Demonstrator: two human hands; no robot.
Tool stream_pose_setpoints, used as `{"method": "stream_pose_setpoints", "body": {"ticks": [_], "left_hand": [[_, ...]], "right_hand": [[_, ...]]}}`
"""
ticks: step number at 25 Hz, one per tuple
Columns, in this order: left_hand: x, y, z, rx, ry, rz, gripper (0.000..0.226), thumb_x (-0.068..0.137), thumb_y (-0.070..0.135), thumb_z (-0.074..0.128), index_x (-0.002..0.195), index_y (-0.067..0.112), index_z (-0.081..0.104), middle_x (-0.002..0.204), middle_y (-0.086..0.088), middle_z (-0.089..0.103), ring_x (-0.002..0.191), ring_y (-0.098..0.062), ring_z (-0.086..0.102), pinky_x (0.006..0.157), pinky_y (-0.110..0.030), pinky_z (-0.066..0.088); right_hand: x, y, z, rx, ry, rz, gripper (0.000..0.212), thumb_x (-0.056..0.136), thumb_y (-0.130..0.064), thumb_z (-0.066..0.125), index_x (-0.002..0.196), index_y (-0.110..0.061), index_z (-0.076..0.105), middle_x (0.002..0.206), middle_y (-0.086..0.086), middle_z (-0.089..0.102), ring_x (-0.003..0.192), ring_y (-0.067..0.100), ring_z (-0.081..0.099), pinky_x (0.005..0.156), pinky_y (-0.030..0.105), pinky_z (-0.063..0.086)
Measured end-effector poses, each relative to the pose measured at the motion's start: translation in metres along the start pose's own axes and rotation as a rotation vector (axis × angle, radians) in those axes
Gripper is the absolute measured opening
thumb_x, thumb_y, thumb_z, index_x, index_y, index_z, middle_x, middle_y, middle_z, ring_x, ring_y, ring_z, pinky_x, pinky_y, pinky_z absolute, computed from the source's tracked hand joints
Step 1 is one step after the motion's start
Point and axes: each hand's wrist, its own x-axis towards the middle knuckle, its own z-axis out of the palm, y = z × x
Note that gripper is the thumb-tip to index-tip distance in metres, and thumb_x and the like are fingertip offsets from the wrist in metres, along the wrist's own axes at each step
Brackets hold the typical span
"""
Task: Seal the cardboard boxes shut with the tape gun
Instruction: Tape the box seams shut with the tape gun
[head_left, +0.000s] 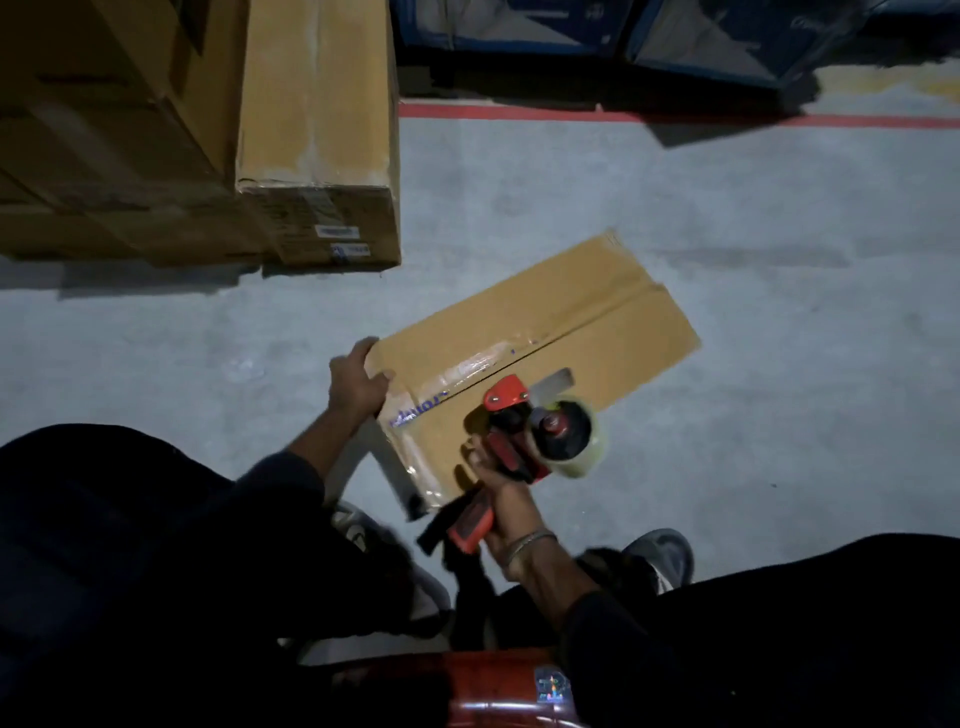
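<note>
Grips: R hand (501, 493) holds 1 tape gun (540, 431) — L hand (358, 382) clamps 1 box (535, 364).

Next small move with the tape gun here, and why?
Probably lower the tape gun in the right hand back onto the box seam: tape shows only on the near stretch, the far seam looks bare, and the left hand grips the near corner.

Dim, cool light falls across the grey floor (727, 338), brightest mid-frame and fading to near-black at the lower corners. Stacked boxes (317, 130) cast hard shadows toward the camera. Clear tape on the cardboard box (597, 322) shows glare; the image is soft, grainy, and bowed at the edges.
</note>
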Motion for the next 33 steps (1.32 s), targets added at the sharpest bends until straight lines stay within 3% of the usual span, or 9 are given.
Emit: {"method": "stream_pose_setpoints", "body": {"ticks": [4,7,9,13,18,22,25,28,33], "left_hand": [[0.051,0.012,-0.030,0.150,-0.046,0.150,0.074,0.080,0.030,0.065,0.151,0.014,0.052,0.138,-0.021,0.062,0.130,-0.038,0.058,0.108,-0.048,0.049],[0.060,0.039,-0.060,0.178,-0.073,0.207,0.062,0.090,0.006,0.072,0.149,0.009,0.054,0.143,-0.018,0.060,0.129,-0.034,0.059,0.106,-0.039,0.045],[0.077,0.038,-0.069,0.212,-0.094,0.233,0.061,0.088,0.000,0.074,0.146,0.011,0.057,0.140,-0.015,0.062,0.126,-0.032,0.060,0.101,-0.033,0.045],[0.094,0.022,-0.069,0.219,-0.141,0.281,0.063,0.086,0.004,0.076,0.145,0.018,0.058,0.139,-0.014,0.058,0.132,-0.030,0.054,0.107,-0.033,0.041],[0.087,0.025,-0.069,0.245,-0.150,0.215,0.080,0.093,0.019,0.076,0.162,0.024,0.035,0.167,-0.025,0.024,0.158,-0.032,0.017,0.119,-0.044,0.031],[0.052,0.041,-0.091,0.260,0.047,0.130,0.044,0.097,0.048,0.064,0.131,0.020,0.064,0.128,-0.016,0.065,0.124,-0.035,0.058,0.101,-0.045,0.051],[0.008,0.082,-0.112,-0.120,-0.385,-0.286,0.078,0.105,0.068,0.030,0.122,0.001,0.066,0.101,-0.022,0.076,0.076,-0.027,0.076,0.071,-0.038,0.063],[-0.044,0.115,-0.132,-0.438,-0.794,-0.558,0.103,0.095,0.084,0.020,0.146,-0.003,0.041,0.115,-0.033,0.071,0.097,-0.038,0.077,0.070,-0.043,0.065],[-0.088,0.122,-0.149,-0.871,-0.757,-0.631,0.096,0.097,0.053,0.063,0.155,-0.011,0.022,0.122,-0.031,0.069,0.107,-0.039,0.074,0.089,-0.055,0.061]], "right_hand": [[-0.003,0.023,0.043,-0.112,-0.044,0.111,0.046,0.078,-0.022,0.087,0.121,-0.015,0.074,0.119,0.009,0.073,0.100,0.027,0.069,0.084,0.045,0.054],[-0.002,0.036,0.088,-0.242,-0.020,0.036,0.041,0.085,-0.020,0.083,0.124,-0.011,0.073,0.130,0.005,0.069,0.119,0.017,0.066,0.110,0.045,0.048],[-0.004,0.043,0.116,-0.265,-0.087,0.098,0.038,0.098,-0.009,0.067,0.135,-0.013,0.061,0.142,0.005,0.059,0.122,0.007,0.060,0.111,0.033,0.047],[-0.015,0.051,0.130,-0.318,-0.146,0.211,0.031,0.106,-0.002,0.048,0.134,-0.015,0.051,0.158,0.011,0.040,0.134,0.025,0.051,0.120,0.045,0.034],[-0.020,0.032,0.118,-0.023,-0.246,0.366,0.038,0.098,-0.008,0.057,0.134,-0.015,0.066,0.137,0.019,0.062,0.104,0.027,0.074,0.080,0.038,0.062],[-0.027,-0.038,0.106,-0.246,-0.318,0.383,0.038,0.092,-0.005,0.058,0.128,-0.013,0.066,0.123,0.022,0.070,0.063,0.016,0.072,0.051,0.023,0.055],[-0.033,-0.082,0.120,-0.467,-0.339,0.347,0.030,0.093,-0.001,0.056,0.118,-0.012,0.067,0.103,0.016,0.075,0.049,0.011,0.063,0.046,0.019,0.051],[-0.052,-0.121,0.131,-0.733,-0.410,0.223,0.023,0.096,-0.004,0.058,0.116,-0.010,0.067,0.097,0.015,0.077,0.048,0.011,0.063,0.044,0.017,0.048],[-0.061,-0.165,0.141,-1.003,-0.466,0.049,0.022,0.095,-0.007,0.065,0.117,-0.004,0.068,0.103,0.024,0.075,0.058,0.020,0.068,0.051,0.021,0.050]]}}
